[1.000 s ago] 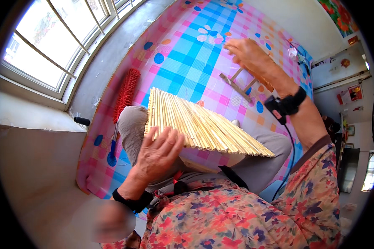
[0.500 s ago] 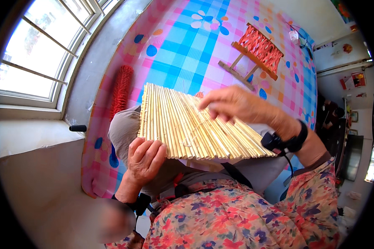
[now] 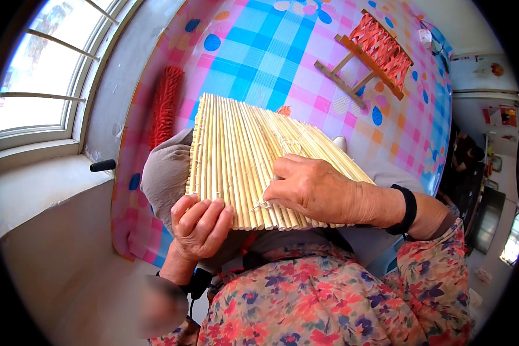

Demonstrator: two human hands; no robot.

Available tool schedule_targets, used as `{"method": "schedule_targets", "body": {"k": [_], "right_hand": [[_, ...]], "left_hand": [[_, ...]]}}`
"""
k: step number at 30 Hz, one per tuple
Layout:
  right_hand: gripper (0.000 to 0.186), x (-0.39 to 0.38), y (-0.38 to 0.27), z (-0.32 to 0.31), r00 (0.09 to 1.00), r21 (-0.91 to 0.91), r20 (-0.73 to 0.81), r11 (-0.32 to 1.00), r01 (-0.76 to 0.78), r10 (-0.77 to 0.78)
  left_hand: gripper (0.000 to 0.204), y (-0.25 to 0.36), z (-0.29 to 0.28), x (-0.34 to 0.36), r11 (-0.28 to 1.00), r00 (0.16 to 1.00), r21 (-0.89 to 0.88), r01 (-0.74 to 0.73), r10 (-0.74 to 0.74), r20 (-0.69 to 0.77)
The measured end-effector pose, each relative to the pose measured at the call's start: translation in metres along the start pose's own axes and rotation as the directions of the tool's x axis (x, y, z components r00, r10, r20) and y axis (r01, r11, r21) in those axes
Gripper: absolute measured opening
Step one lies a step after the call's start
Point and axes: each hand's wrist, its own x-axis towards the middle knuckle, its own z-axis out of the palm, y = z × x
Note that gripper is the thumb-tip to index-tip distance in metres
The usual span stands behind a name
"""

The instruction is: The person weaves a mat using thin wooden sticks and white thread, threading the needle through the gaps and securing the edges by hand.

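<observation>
Since the last frame, the right hand point(image 3: 320, 187) has come down from above the stick mat point(image 3: 230, 155) and now lies on its lower part, just right of the frame's middle. Its fingers are curled in, with thumb and forefinger near each other beside a piece of white thread point(image 3: 262, 205); whether they pinch it, I cannot tell. At the lower left of the mat, the left hand point(image 3: 199, 225) has its fingers together, bent and clamped on the edge; its thumb is hidden.

Pale, thin sticks lie side by side to make up the mat, which sits across the lap in the middle of the frame, over grey trousers point(image 3: 164, 173). White knots point(image 3: 291, 141) show farther up on it.

Around it spreads a checked sheet point(image 3: 259, 57) in pink and blue. Toward the upper right stands a wooden frame with red woven strips point(image 3: 380, 52); left of the mat lies a red bristly brush point(image 3: 167, 109). A barred window point(image 3: 40, 69) fills the upper left. Below is a flowered shirt point(image 3: 305, 294).
</observation>
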Motion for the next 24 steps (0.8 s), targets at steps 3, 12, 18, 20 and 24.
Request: {"method": "schedule_targets", "body": {"k": [3, 12, 18, 20, 24], "right_hand": [[0.012, -0.002, 0.001, 0.001, 0.999, 0.044, 0.043, 0.999, -0.026, 0.025], [0.021, -0.003, 0.005, -0.005, 0.989, 0.128, 0.148, 0.992, 0.004, -0.023], [0.024, -0.003, 0.008, -0.004, 0.983, 0.160, 0.181, 0.987, 0.007, -0.036], [0.024, -0.003, 0.009, -0.004, 0.982, 0.172, 0.187, 0.985, 0.001, -0.034], [0.025, -0.003, 0.014, -0.001, 0.979, 0.260, 0.200, 0.965, -0.021, -0.033]], "left_hand": [[0.020, 0.000, 0.000, 0.001, 1.000, 1.000, -0.009, -0.001, 0.001, -0.013], [0.019, 0.001, 0.000, -0.003, 1.000, 1.000, 0.002, 0.001, -0.001, -0.017], [0.020, 0.002, 0.001, -0.005, 1.000, 0.999, 0.002, -0.004, 0.004, -0.034], [0.019, 0.002, 0.001, -0.006, 1.000, 0.999, 0.003, -0.002, 0.002, -0.033], [0.018, 0.001, 0.000, -0.004, 1.000, 1.000, -0.002, -0.005, 0.005, -0.029]]}}
